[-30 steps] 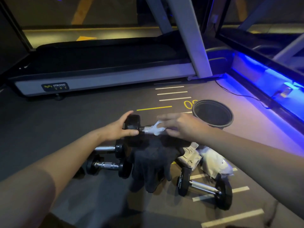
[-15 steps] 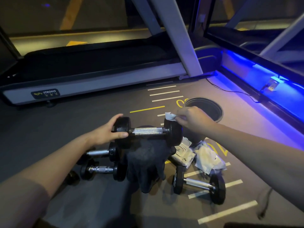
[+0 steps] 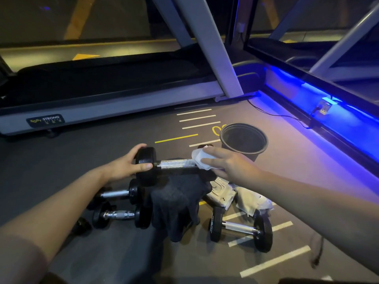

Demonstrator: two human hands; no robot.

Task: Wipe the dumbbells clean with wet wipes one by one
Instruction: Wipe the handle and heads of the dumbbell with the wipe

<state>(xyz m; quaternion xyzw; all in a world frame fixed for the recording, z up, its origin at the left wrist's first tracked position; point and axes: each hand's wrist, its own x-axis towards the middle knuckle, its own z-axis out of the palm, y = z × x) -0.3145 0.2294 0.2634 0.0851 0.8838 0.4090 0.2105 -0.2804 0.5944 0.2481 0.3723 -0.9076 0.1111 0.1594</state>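
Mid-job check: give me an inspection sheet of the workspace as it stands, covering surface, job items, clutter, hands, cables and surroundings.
Surface: dark gym floor with white and yellow painted lines.
Job's things: held dumbbell lifted above a dark cloth; wet wipe against its right end; three more dumbbells on the floor, two at left, one at right; wipe packets beside the cloth.
Clutter: crumpled white wipes by the packets.
Hands: left hand grips the dumbbell's left weight; right hand presses the wipe on.
Cables: black cable runs to a socket under the blue light.
Surroundings: treadmill behind, black bin right, blue-lit machine edge.
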